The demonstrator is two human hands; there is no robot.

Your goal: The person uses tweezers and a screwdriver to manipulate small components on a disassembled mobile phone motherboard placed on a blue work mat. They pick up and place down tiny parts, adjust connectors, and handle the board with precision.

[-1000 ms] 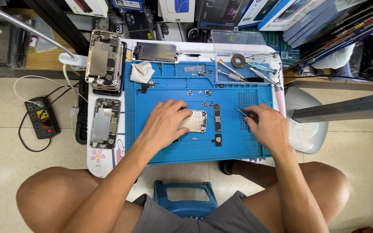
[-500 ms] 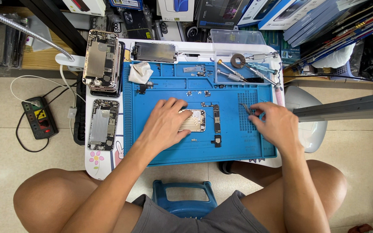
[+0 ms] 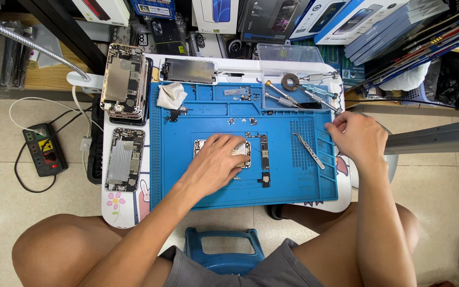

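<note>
here, two hands work over a blue mat [image 3: 208, 180].
the left hand [image 3: 220, 162] lies flat, fingers spread, on a small silver phone part [image 3: 243, 155] mid-mat. the right hand [image 3: 358, 136] is curled at the mat's right edge, maybe pinching something tiny; tweezers [image 3: 309, 150] lie beside it.

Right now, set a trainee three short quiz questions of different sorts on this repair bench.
1. True or false: the left hand rests on the metal part on the blue mat.
2. Which lies between the two hands? A tweezers, B a hammer, C a mug.
3. Fill in: the right hand is at the mat's ___ edge, as the person sits.

Key
1. True.
2. A: the tweezers lie loose on the mat, in neither hand.
3. Right, just below the screwdrivers.
</note>
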